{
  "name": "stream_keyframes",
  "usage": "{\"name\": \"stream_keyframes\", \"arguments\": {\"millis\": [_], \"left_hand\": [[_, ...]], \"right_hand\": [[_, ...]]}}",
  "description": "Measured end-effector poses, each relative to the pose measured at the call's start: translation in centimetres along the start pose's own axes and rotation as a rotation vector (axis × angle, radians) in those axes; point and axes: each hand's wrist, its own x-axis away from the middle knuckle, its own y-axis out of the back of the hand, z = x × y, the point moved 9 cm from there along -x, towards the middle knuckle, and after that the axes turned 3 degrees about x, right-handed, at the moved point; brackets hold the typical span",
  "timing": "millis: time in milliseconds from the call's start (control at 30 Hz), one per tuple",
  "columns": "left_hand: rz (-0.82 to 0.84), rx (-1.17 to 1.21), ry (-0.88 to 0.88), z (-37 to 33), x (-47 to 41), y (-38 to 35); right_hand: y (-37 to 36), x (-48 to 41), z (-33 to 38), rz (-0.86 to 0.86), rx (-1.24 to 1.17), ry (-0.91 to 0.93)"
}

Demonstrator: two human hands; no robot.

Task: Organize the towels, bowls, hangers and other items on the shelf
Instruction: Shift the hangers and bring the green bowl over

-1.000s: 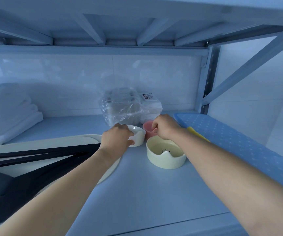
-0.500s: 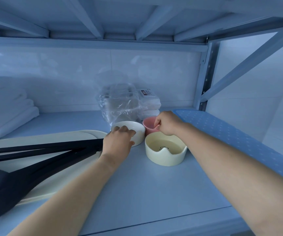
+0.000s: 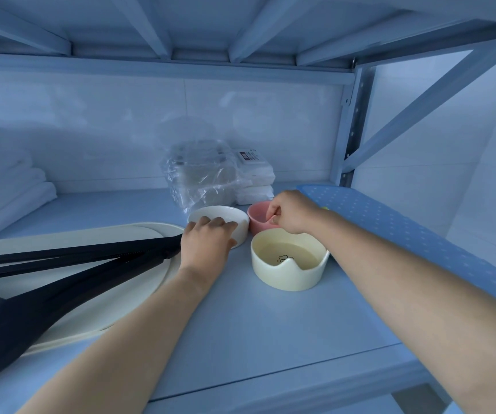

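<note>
Three bowls cluster on the shelf: the white bowl sits at eleven o'clock of the cream bowl, the pink bowl at twelve. My left hand grips the white bowl's near rim, fingers curled over it. My right hand pinches the pink bowl's three o'clock rim. Each hand has its nearer bowl, so I judge nesting comes next.

Home storage nook; metal shelf rack against tiled wall, folded towels, bowls, black hangers, blue dotted board

One head-worn wide-angle view looks forward and down, close, into the shelf.
</note>
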Motion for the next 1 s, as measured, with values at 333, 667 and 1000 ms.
{"name": "stream_keyframes", "arguments": {"millis": [333, 667, 1000], "left_hand": [[0.021, 0.095, -0.05, 0.5, 0.5, 0.4], [0.016, 0.328, -0.044, 0.8, 0.7, 3.0], [0.116, 0.543, -0.295, -4.5, 2.7, 3.0]], "right_hand": [[0.4, 1.8, 0.0, -0.059, -0.076, -0.001], [3.4, 7.3, 1.4, 0.007, -0.09, 0.139], [1.1, 12.3, 2.2, 0.213, 0.129, 0.195]]}}
